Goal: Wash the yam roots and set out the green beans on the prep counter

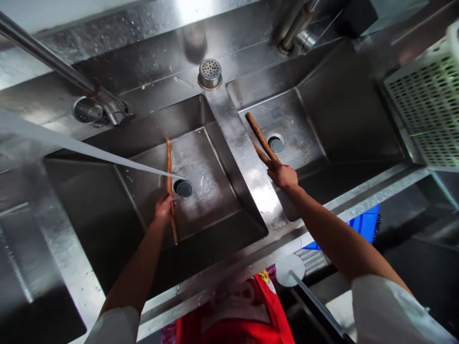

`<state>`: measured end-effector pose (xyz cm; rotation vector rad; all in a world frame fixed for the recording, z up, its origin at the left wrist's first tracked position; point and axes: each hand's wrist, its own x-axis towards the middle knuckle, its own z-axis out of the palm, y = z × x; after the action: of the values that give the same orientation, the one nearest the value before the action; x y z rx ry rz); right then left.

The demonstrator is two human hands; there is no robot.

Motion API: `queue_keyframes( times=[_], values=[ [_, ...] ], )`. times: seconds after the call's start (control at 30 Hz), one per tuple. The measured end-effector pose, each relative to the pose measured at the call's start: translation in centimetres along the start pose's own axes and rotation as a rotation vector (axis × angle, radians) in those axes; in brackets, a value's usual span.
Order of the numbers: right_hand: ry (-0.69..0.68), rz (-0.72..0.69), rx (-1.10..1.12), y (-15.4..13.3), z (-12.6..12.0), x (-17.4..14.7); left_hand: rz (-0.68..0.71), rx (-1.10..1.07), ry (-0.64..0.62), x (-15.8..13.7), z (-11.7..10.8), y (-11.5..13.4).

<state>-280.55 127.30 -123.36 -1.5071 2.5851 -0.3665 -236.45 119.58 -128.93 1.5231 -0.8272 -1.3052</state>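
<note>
In the left basin (pixel 229 224), my left hand (pixel 165 209) is closed around a long, thin brown root (pixel 169 162), gripping it below its middle. A stream of water (pixel 118 161) passes across this root towards the drain (pixel 183 188). Over in the right basin (pixel 308 124), my right hand (pixel 284 176) closes on the near ends of two similar brown roots (pixel 258 130). One is longer and points to the far left; the shorter one lies against the divider side. Their exact kind I cannot tell.
Two taps, left (pixel 111 107) and right (pixel 296 28), stand behind the basins. A perforated metal strainer (pixel 210 73) sits behind the divider (pixel 247 157). At right is a white plastic basket (pixel 428 95). Below the front edge are a red printed item (pixel 236 310) and a pole with a round white end (pixel 289 270).
</note>
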Motion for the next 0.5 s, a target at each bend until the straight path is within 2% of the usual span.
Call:
queue_keyframes(
  times=[0.07,0.1,0.17,0.23,0.27,0.33,0.37,0.43,0.5],
  values=[
    [-0.043,-0.051,0.105,-0.4,-0.3,0.3,-0.042,-0.103,-0.088,-2.1,1.0,0.4],
    [-0.011,-0.079,0.182,-0.6,-0.8,-0.2,-0.062,-0.178,-0.127,-3.1,1.7,0.8],
    [0.165,-0.153,0.342,-1.7,-2.3,-2.8,-0.113,-0.415,-0.203,-5.0,3.5,1.9],
    [0.318,-0.318,0.437,-4.1,-3.9,-6.5,-0.162,-0.684,-0.262,-6.7,5.8,3.5],
    [0.294,-0.445,0.443,-5.7,-4.5,-8.5,-0.172,-0.792,-0.285,-7.5,7.0,4.3],
    [0.054,-0.691,0.361,-9.6,-5.1,-11.9,-0.148,-0.927,-0.329,-8.8,9.2,5.9],
    [-0.077,-0.756,0.279,-11.5,-5.1,-13.1,-0.129,-0.974,-0.357,-9.2,10.0,6.7],
    [-0.257,-0.783,0.124,-14.2,-4.9,-14.7,-0.123,-1.023,-0.409,-9.3,10.6,8.2],
    [-0.323,-0.77,0.039,-14.7,-4.9,-15.9,-0.145,-1.013,-0.416,-7.9,9.7,10.0]
  ],
)
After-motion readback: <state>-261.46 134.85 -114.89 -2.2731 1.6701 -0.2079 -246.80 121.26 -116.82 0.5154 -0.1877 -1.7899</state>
